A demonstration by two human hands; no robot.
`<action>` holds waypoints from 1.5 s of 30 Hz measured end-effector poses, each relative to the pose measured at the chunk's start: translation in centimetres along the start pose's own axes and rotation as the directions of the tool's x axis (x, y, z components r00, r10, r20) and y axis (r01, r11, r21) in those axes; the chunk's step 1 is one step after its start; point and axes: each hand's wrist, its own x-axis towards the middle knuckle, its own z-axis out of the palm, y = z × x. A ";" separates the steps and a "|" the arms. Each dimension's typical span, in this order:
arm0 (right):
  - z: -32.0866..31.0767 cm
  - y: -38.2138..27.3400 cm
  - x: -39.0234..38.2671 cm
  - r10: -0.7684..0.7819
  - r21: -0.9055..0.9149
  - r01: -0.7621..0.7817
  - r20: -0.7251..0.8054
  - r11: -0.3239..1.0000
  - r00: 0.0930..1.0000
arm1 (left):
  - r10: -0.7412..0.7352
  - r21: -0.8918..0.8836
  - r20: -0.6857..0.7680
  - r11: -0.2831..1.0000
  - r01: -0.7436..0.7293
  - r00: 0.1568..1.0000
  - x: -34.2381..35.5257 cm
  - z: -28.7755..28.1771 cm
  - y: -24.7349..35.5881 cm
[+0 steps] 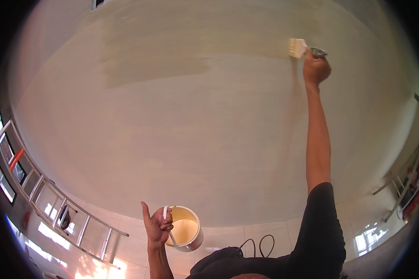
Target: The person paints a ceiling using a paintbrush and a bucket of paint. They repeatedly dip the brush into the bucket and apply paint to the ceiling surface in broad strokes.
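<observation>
My right hand [316, 69] is raised at the upper right, its fingers wrapped round the handle of a wide paintbrush [297, 48]. The pale bristles point left and lie against or very near the wall [228, 130]. A yellowish wet-looking patch of paint [158, 58] spreads over the wall to the left of the brush. Low down, my left hand [158, 225] is curled round the white handle of a paint bucket [198, 232], thumb sticking up. Cream-coloured paint shows inside the bucket, which hangs beside my body.
An aluminium ladder [60, 200] with an orange piece on it stands at the left. Another metal frame or ladder [398, 193] is at the far right, near red items. Pale tiles [265, 228] cover the floor below the wall. A thin dark cable loop [266, 245] shows by my body.
</observation>
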 end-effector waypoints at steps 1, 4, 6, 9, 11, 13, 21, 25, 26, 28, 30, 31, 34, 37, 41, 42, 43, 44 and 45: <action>-0.4 0.5 0.7 -0.041 -0.085 0.041 0.001 0.996 0.999 | 0.000 -0.009 -0.011 1.000 -0.001 1.000 -0.2 0.1 0.0; -0.3 0.1 0.6 -0.154 -0.286 0.154 0.022 0.946 0.988 | -0.019 -0.015 -0.013 1.000 0.018 1.000 -0.5 0.1 0.0; 2.1 -2.1 -1.7 -0.215 -0.334 0.217 0.045 0.917 0.976 | -0.042 0.003 0.022 0.999 0.042 0.999 0.3 -0.4 -0.2; 4.9 -11.8 -8.3 -0.315 -0.158 0.317 0.037 0.935 0.948 | -0.065 -0.002 0.047 0.998 0.065 0.997 0.5 -0.8 -0.2; 6.8 -18.5 -12.7 -0.361 -0.048 0.361 -0.010 0.932 0.932 | -0.076 0.003 0.054 0.997 0.076 0.996 0.6 -0.9 -0.1; 8.0 -25.5 -16.9 -0.302 0.171 0.285 0.086 0.943 0.949 | -0.083 0.005 0.039 0.997 0.083 0.996 0.4 -1.1 -0.2; 7.9 -32.1 -19.7 -0.174 0.644 -0.117 0.370 0.756 0.912 | -0.081 -0.001 -0.034 0.997 0.081 0.996 0.2 -0.8 0.0; 9.4 -20.6 -15.4 -0.100 0.481 -0.115 0.397 0.869 0.912 | -0.074 0.020 -0.066 0.997 0.076 0.995 0.2 -0.3 0.1; 8.3 -17.4 -13.6 -0.109 0.457 -0.056 0.327 0.888 0.939 | -0.057 0.032 -0.070 0.998 0.059 0.996 0.1 -0.1 0.1; 7.4 -9.7 -10.2 -0.031 0.478 -0.108 0.273 0.872 0.961 | -0.050 0.016 -0.071 0.999 0.051 0.996 -0.3 0.1 0.1; 5.5 -2.0 -5.8 0.096 0.416 -0.230 0.317 0.880 0.944 | -0.031 0.013 -0.068 0.999 0.032 0.997 -0.4 0.3 0.3; 4.0 1.2 -3.5 0.118 0.324 -0.211 0.285 0.922 0.951 | -0.019 0.014 -0.070 1.000 0.020 0.997 -0.5 0.3 0.3; 0.9 11.5 2.3 0.166 0.069 -0.175 0.120 0.982 0.979 | -0.006 0.015 -0.047 1.000 0.007 0.999 -0.3 0.8 0.4; -3.5 17.1 5.3 0.077 -0.167 -0.067 0.054 0.984 0.996 | -0.002 0.032 -0.046 0.999 0.003 0.999 -0.9 0.5 0.2; -10.1 15.2 3.8 0.240 0.101 -0.249 0.086 0.963 0.967 | -0.024 0.022 -0.008 0.999 0.024 1.000 -0.8 0.2 0.0; -12.3 12.9 2.4 0.296 0.253 -0.318 0.123 0.914 0.947 | -0.027 0.029 0.018 0.999 0.027 0.999 -0.9 0.3 0.1; -14.2 10.3 1.1 0.331 0.331 -0.386 0.211 0.861 0.920 | -0.032 0.033 0.045 0.999 0.031 0.998 -1.0 0.3 0.3; -17.2 9.2 -0.6 0.373 0.375 -0.458 0.279 0.806 0.885 | -0.044 0.065 0.062 0.997 0.040 0.997 -0.6 0.9 0.6; -19.4 8.3 -3.1 0.374 0.388 -0.509 0.374 0.768 0.849 | -0.059 0.094 0.068 0.994 0.052 0.996 -0.4 1.3 0.8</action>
